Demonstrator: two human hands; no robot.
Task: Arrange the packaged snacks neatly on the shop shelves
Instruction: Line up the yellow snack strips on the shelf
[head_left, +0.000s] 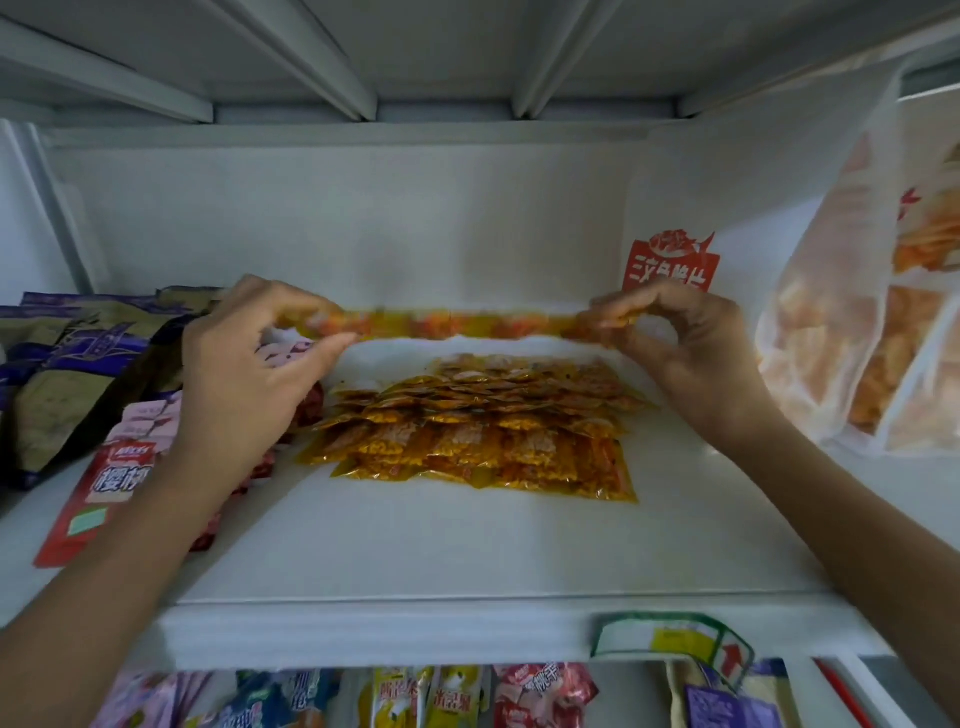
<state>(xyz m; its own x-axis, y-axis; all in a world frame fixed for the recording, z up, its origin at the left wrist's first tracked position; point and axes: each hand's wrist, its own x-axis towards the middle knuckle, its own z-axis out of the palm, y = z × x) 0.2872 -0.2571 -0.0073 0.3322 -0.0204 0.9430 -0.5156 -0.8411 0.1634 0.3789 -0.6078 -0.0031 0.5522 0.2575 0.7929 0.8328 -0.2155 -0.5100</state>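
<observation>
Between your left hand (244, 364) and right hand (680, 348), a pinched strip (457, 325) stretches taut above the stack (478, 431). Bare shelf (415, 551) lies nearer you, below your grip. Package writing is unreadable.

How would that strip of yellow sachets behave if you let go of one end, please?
The strip would probably flop down: it is thin, linked sachets held only between the left hand and right hand. Likely light. Glossy film suggests slipperiness.

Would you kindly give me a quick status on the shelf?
Left hand and right hand pinch a yellow packet strip by its ends, above the packet pile. Red bag close by on the left.
</observation>
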